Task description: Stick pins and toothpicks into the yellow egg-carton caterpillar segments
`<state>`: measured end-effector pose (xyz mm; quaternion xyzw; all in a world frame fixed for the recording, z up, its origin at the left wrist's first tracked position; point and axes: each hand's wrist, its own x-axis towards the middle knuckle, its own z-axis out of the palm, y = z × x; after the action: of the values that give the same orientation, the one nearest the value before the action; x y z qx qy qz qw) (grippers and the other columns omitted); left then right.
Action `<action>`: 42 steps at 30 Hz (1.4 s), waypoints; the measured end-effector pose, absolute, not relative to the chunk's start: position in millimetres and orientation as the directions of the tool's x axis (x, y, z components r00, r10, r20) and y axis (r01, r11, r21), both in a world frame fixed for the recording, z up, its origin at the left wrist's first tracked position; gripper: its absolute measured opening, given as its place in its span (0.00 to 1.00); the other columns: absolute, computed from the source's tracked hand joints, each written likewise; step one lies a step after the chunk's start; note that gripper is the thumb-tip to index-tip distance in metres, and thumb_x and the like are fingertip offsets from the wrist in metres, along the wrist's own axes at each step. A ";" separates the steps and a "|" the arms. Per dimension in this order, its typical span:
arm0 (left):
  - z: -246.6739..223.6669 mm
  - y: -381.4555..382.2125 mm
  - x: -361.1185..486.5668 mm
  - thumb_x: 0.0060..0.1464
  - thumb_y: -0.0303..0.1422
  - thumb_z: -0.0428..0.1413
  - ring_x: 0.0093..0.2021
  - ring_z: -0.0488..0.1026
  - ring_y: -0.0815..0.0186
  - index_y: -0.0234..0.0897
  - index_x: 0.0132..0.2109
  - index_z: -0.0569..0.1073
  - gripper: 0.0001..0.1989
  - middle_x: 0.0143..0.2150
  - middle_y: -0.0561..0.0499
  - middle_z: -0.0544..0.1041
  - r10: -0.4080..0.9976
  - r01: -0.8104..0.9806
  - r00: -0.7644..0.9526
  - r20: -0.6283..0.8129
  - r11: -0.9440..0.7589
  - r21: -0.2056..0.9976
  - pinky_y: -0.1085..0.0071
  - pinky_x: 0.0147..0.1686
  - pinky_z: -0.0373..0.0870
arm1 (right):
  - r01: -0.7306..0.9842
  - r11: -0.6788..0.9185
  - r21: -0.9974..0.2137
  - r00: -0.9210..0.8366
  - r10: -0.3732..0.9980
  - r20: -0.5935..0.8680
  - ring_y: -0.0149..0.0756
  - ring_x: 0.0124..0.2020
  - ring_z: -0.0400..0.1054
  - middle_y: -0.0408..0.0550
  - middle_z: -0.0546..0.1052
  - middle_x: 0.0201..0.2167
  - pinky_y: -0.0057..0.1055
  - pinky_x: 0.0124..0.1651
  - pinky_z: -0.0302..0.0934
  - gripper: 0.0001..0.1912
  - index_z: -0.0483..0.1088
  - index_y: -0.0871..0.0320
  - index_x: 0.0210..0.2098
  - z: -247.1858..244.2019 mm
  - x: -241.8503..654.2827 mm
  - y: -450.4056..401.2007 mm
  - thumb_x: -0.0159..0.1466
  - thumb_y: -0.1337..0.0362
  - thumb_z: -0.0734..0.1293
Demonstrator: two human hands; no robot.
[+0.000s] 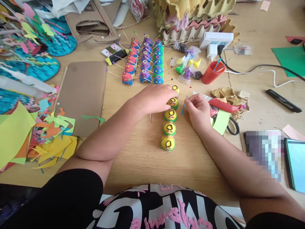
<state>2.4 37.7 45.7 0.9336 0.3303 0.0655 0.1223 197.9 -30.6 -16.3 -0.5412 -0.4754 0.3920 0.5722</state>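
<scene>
Working over a pale wooden surface [133,165], with visible grain, filling nearly the whole frame; of the room, showing just a dark area past the edge at lower left. Near the centre, running toward the body, a yellow row [169,128] of painted domes with green rims, black rings on top and small faces. Bending the left hand [158,99] over the far end of that row, thumb and fingers partly closed around a dome. Just right of it, pinching a thin stick [195,98] in the right hand [198,110], fingertips together; perhaps red-tipped, though too small to be sure. Beside that hand, a blue strip [183,109].

At upper centre, standing side by side, a red row [130,68], a purple row [145,65] and a blue row [158,65], bristling with sticks. Farther up, stacked egg trays [190,24]; to their lower right, a power strip [217,38] with cables, clay packets [188,63] and a red cup [211,74]. Along the left, brown card [81,95], paper scraps [56,143] and woven blue discs [44,69]. At right, a green sheet [289,60], a black tool [283,100], a pixelated patch [264,152] and a tablet [296,162].
</scene>
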 end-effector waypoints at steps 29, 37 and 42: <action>74.4 32.9 6.3 0.62 0.37 0.57 0.57 0.75 0.57 0.46 0.60 0.76 0.19 0.57 0.48 0.78 0.642 0.682 0.723 -0.254 -0.722 0.117 0.65 0.52 0.69 | 0.234 0.036 -0.972 0.174 0.982 0.079 0.29 0.24 0.61 0.40 0.69 0.24 0.29 0.27 0.56 0.05 0.71 0.55 0.30 -10.1 196.3 -32.9 0.63 0.68 0.69; 72.0 33.1 7.6 0.63 0.37 0.57 0.55 0.76 0.58 0.45 0.57 0.77 0.17 0.55 0.48 0.79 0.648 0.681 0.723 -0.239 -0.727 0.089 0.66 0.50 0.70 | 0.227 0.039 -0.973 0.183 0.980 0.082 0.29 0.24 0.60 0.40 0.69 0.23 0.29 0.27 0.56 0.06 0.72 0.55 0.29 -8.9 195.7 -32.9 0.62 0.68 0.69; 72.1 32.7 8.0 0.63 0.37 0.58 0.55 0.76 0.57 0.44 0.56 0.77 0.16 0.54 0.48 0.79 0.650 0.682 0.722 -0.239 -0.727 0.082 0.66 0.49 0.70 | 0.217 0.030 -0.976 0.175 0.982 0.070 0.29 0.24 0.60 0.40 0.69 0.23 0.29 0.27 0.55 0.05 0.71 0.55 0.29 -10.0 195.5 -32.4 0.62 0.68 0.69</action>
<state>8.0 32.7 72.1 0.9241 0.3602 -0.0973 0.0824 195.5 -32.4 -10.0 -0.5815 -0.5157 0.3830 0.4992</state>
